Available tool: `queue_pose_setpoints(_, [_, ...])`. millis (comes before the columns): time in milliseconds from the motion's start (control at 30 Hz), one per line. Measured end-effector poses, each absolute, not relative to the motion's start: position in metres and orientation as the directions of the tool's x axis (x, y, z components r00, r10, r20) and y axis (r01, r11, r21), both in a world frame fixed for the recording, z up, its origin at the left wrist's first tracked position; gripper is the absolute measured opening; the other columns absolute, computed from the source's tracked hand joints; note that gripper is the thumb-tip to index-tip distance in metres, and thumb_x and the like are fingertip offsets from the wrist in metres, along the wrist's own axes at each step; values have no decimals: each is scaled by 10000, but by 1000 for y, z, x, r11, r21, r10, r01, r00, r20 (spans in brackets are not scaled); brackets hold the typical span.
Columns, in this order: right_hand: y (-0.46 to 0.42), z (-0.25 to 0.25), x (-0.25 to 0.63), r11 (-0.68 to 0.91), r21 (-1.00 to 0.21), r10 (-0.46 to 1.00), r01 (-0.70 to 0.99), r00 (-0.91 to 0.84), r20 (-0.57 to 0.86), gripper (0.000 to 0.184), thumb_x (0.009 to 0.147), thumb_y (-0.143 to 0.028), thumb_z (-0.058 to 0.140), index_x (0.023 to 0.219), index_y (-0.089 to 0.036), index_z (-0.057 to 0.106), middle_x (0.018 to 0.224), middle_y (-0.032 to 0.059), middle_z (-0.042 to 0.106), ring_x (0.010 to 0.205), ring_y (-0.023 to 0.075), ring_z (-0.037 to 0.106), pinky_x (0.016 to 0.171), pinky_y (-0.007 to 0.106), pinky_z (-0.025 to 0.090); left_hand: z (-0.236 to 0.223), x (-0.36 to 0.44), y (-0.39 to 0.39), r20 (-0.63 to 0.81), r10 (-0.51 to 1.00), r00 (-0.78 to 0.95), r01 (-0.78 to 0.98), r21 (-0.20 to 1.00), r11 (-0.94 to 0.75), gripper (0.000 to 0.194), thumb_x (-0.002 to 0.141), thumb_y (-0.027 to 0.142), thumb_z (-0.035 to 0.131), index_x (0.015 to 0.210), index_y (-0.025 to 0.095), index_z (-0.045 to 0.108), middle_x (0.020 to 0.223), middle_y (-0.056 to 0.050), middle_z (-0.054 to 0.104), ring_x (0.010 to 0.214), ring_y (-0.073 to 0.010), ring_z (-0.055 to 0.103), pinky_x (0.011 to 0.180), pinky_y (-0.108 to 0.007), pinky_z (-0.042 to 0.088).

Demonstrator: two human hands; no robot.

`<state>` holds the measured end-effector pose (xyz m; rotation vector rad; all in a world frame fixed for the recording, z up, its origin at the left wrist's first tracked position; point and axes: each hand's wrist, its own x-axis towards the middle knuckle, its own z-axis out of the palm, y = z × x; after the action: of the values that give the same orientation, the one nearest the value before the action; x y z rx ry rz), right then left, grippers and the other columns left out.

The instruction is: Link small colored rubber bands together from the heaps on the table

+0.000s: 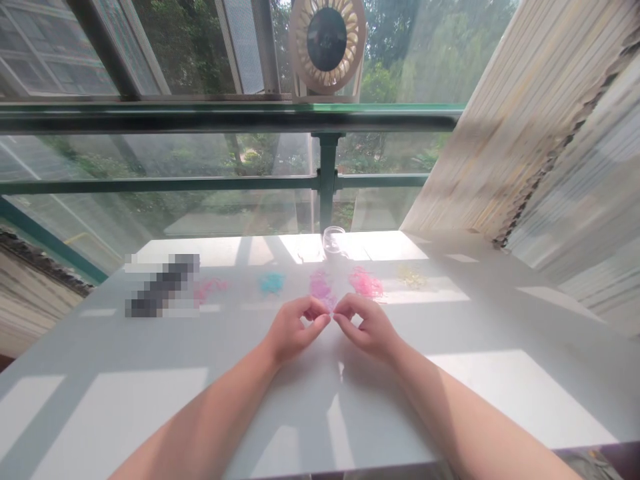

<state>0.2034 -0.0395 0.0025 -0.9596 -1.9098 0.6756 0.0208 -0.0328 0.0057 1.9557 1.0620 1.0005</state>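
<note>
Both hands met over the middle of the white table (150,413). The left hand (293,330) and right hand (367,327) pinched their fingertips together on something tiny between them, too small to identify, perhaps one band. Just beyond lay small piles: purple (321,287), pink (366,283), blue (271,283), yellow (411,275), sorted by colour, with a clear jar (334,241) farther off.

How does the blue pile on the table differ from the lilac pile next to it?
The blue pile is small and compact; the lilac pile is larger and more spread out. The blue pile lies apart from both hands, while the lilac pile reaches toward the fingertips of the left hand and right hand, which pinch something small, too fine to identify. Both piles lie in one row on the white table and look like loose thin pieces.
</note>
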Motion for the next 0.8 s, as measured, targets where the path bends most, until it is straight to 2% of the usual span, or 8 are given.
queue_pose_setpoints(433, [-40, 3, 204, 538, -757, 838, 371, -337, 430, 55, 782, -167, 520, 739, -190, 545, 647, -9, 550, 596, 114, 505, 565, 246, 422, 4, 21, -33, 334, 878, 344, 346, 824, -449, 129, 802, 272, 543, 780, 162, 607, 730, -21, 648, 685, -124, 574, 683, -249, 460])
queue_pose_setpoints(667, [-40, 4, 204, 542, -753, 837, 374, -325, 440, 56, 770, -166, 527, 727, -189, 555, 654, -1, 575, 602, 119, 517, 567, 247, 429, 2, 23, -31, 365, 866, 342, 336, 813, -476, 141, 737, 233, 615, 864, 171, 604, 834, -33, 659, 716, -121, 590, 698, -255, 468])
queue_pose_setpoints(800, [-41, 7, 205, 537, -749, 841, 389, -322, 435, 61, 775, -161, 526, 733, -189, 559, 662, 3, 587, 611, 120, 530, 564, 243, 431, 1, 23, -31, 368, 864, 343, 322, 818, -476, 116, 746, 234, 610, 846, 175, 612, 820, -26, 657, 711, -119, 588, 700, -256, 465])
